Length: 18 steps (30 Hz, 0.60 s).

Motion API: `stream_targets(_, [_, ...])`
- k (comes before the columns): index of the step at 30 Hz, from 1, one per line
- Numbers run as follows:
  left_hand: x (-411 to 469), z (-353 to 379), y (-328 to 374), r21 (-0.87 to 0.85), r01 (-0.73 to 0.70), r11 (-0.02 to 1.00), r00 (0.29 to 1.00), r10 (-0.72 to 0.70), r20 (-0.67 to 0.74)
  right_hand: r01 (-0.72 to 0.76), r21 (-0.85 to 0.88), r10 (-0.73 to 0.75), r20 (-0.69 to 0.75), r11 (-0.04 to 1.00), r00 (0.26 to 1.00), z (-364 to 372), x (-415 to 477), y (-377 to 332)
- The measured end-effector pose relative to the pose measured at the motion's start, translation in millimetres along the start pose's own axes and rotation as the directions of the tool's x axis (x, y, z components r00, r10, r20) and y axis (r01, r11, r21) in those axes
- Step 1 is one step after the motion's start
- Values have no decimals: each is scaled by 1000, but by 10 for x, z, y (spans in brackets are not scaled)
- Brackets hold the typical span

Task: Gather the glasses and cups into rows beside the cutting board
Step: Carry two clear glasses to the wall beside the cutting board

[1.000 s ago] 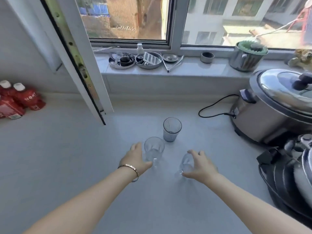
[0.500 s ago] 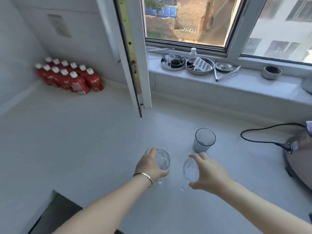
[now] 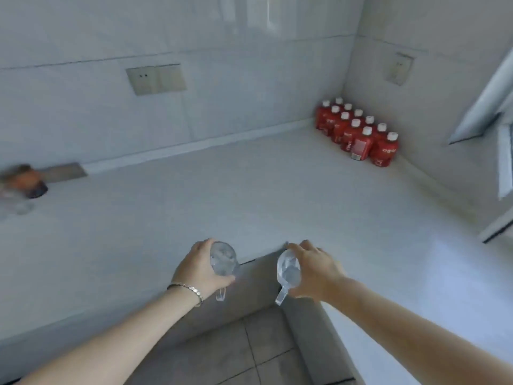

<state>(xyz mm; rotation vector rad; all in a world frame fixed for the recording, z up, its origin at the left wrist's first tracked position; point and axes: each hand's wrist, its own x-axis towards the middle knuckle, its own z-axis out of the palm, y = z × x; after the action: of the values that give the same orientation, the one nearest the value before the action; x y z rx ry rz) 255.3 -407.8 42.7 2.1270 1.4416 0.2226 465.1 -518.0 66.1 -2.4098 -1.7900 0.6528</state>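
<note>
Two hands each hold a clear glass over the inner corner of a pale counter (image 3: 249,190).

Head view: the left hand (image 3: 198,269) has its grip wrapped round the left glass (image 3: 223,258). The right hand (image 3: 316,269) clasps the tilted right glass (image 3: 288,270). The glasses are near each other but not touching. The tilted glass might slip and break on the tiled floor (image 3: 236,357), or the two might knock together.

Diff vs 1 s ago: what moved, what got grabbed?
Left hand took hold of the left glass, right hand of the right glass; both lifted off the counter and are now held tilted at its edge. View swung left; ribbed glass out of view. Red bottles stayed in the corner.
</note>
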Motion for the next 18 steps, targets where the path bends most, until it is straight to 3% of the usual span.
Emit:
stream_targets(9, [-323,-1604,-2167,22,265,964,947,-256,-196,282,-54,-277,82,958,957,327,995,-2639])
stream_targets(18, [-303,-2657,-3620,-49,446,894,863,-444,-240,444,-136,-421,172,886,891,607,1888,-4431])
